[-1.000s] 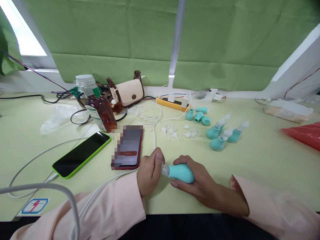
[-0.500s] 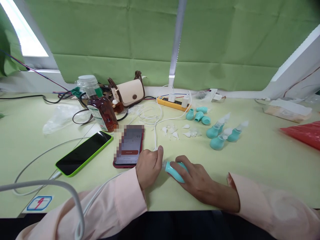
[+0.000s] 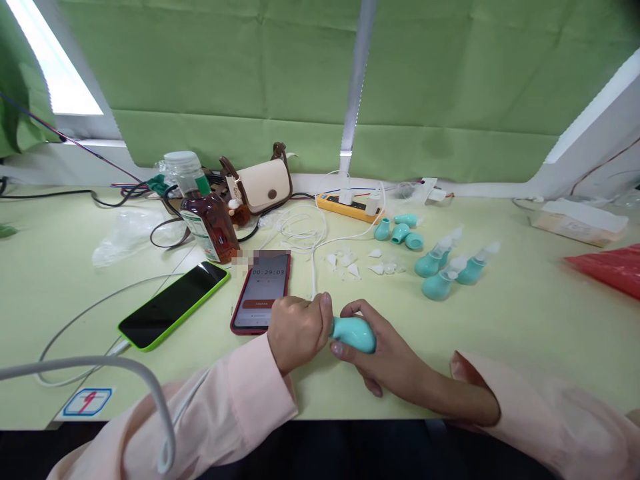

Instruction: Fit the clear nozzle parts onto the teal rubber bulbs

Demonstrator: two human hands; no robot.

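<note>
At the front of the table, my right hand [image 3: 395, 353] curls around a teal squeeze bulb [image 3: 355, 333], its thumb on the near side and its fingers on the far side. My left hand [image 3: 300, 330] is closed in a fist against the bulb's neck. A clear nozzle is inside that fist, now hidden by the fingers. To the right stand several teal bulbs [image 3: 437, 285] fitted with clear pointed nozzles. Farther back lie several bare teal bulbs [image 3: 400, 233]. Small white and clear pointed pieces [image 3: 353, 270] are scattered beyond my hands.
A phone with a timer [image 3: 263, 287] lies by my left hand, with a green-cased phone [image 3: 174, 305] left of it. Behind them are a brown bottle [image 3: 213, 223], a cream handbag [image 3: 265, 187] and a yellow power strip [image 3: 345, 208] with white cables. Red plastic [image 3: 610, 267] lies far right.
My right hand has turned on the bulb: its fingers lay over the top, and now its thumb shows in front. The bulb's neck has come closer against my left fist, covering the clear gap.
</note>
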